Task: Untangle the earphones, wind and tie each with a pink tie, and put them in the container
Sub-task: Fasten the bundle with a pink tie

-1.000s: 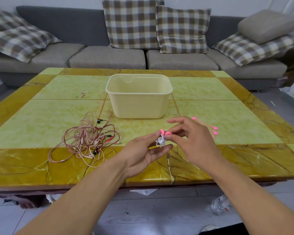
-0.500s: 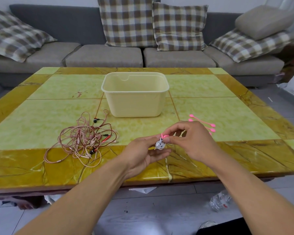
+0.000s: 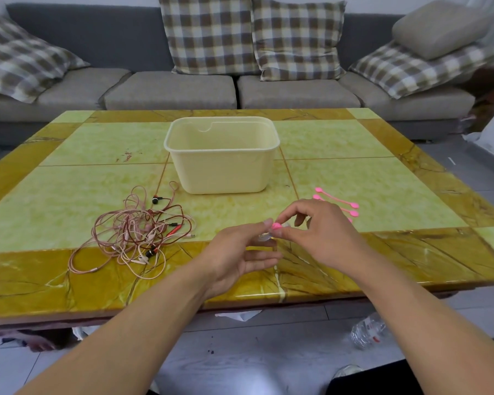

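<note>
Above the table's near edge, my left hand [image 3: 237, 252] and my right hand [image 3: 322, 235] meet around a small wound white earphone bundle [image 3: 265, 237]. A pink tie [image 3: 277, 226] sits on top of the bundle, pinched between the fingertips of both hands. The bundle is mostly hidden and blurred. A tangle of pink and red earphones [image 3: 134, 232] lies on the table to the left. Several loose pink ties [image 3: 339, 202] lie just beyond my right hand. The cream plastic container [image 3: 221, 169] stands at the table's middle with nothing visible inside.
The yellow-green marble table [image 3: 368, 181] fills the view. A grey sofa [image 3: 168, 92] with plaid cushions runs behind it. On the floor below the near edge lie a plastic bottle [image 3: 366, 332] and a scrap of paper [image 3: 240, 315].
Both hands have kept working the pink tie on the white bundle; the right fingers shifted and the tie's head now sits between both fingertips. The tangle, ties and container have not moved.
</note>
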Tool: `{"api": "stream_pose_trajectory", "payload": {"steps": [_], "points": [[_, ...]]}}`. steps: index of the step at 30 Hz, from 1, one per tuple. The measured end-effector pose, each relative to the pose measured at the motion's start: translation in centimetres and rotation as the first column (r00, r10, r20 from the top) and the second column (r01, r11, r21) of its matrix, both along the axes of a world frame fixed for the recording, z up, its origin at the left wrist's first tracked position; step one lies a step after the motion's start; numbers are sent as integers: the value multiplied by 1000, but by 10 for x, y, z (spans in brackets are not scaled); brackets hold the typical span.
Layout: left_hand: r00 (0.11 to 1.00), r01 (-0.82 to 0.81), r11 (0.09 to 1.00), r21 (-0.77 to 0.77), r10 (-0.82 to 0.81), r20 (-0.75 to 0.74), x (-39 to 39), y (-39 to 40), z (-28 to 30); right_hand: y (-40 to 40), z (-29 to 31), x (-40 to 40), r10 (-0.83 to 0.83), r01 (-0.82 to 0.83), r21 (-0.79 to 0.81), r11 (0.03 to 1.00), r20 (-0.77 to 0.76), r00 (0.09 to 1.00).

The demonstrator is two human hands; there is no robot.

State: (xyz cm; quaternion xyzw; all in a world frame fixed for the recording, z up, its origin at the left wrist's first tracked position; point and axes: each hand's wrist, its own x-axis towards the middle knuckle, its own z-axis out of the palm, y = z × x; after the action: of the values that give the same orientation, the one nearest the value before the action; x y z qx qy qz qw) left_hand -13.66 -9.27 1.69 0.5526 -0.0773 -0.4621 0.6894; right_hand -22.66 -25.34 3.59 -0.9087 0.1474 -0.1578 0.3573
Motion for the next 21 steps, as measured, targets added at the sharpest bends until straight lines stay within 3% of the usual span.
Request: {"api": "stream_pose_trajectory", "payload": {"steps": [8, 13, 15, 21], "points": [[989, -39, 999, 21, 36, 145, 1, 1, -8, 4, 2, 3, 56, -56, 6, 998, -29, 998], [973, -45, 999, 28, 38, 229, 2, 2, -8, 2, -4, 10, -14, 19, 168, 986, -33, 999], [967, -48, 998, 36, 37, 251, 3, 3, -9, 2, -6, 11, -9, 14, 156, 988, -36, 999], [992, -99, 995, -24, 101, 82, 9, 6, -2, -4, -5, 8, 65, -52, 221, 974, -50, 997]]}}
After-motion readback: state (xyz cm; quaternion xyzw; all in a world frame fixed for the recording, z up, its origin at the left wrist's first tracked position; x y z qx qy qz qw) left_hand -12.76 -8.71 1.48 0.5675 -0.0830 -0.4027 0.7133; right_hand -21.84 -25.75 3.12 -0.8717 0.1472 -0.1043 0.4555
